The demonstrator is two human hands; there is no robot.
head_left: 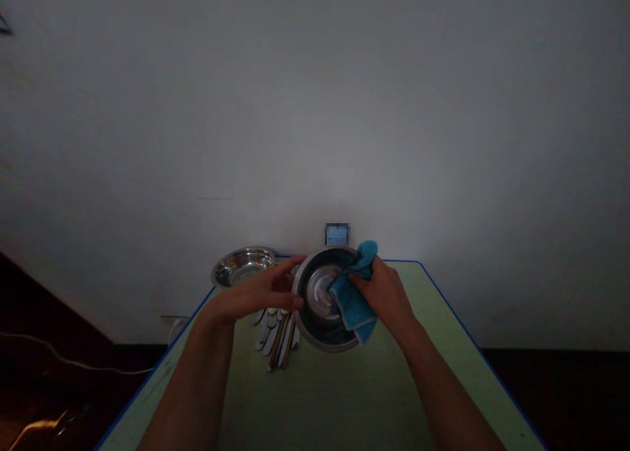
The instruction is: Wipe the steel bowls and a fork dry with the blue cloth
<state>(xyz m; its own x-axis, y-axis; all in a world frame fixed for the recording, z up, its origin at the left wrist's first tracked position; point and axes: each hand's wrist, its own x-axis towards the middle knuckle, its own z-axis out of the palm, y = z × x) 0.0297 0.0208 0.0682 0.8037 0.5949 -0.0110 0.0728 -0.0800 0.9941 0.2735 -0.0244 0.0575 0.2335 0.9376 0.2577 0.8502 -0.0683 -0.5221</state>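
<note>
The left hand is curled around the left rim of a stainless steel bowl, gripping it and holding it tilted up on edge over the bench. The bowl is round and deep, with a smooth rolled rim that catches the light. Its polished metal shows concentric rings around a bright centre. The light is poor, so this may be the inside face, though the dark sheen makes that hard to be sure of. The right hand is closed on a blue microfibre cloth, pressing its soft, nubby folds against the right side of that face, with one corner bunched up past the far rim.

Just beyond the held bowl, toward the far left, a second shallow steel bowl sits at the bench's far edge, its shiny curve tilted against the wall. Below the left hand, a bundle of pale spoons and slim wooden chopsticks lies on the green bench top, which has a blue border. A small device with a blurred screen stands beyond the far edge against the smooth, matte white wall.
</note>
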